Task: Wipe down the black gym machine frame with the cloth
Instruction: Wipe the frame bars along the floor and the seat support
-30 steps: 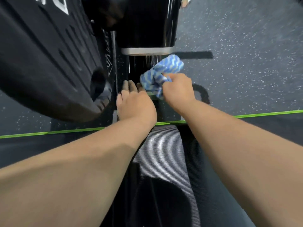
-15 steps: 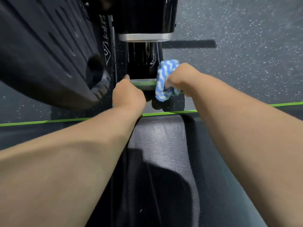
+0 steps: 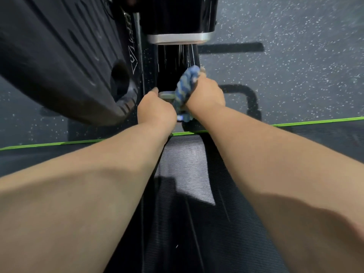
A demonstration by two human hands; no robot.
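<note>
So the post is found dead centre, planted on the floor just beyond the deck. The cloth is squeezed between its right side and the right hand. The left hand is parked at its lower left, and a big cover is hung further left.

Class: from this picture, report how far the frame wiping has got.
Done: no wiped area can be told apart. In hand: the right hand grips the cloth against the glossy black post. To do: likely the silver collar and housing above.

Speckled grey floor borders a green stripe.
</note>
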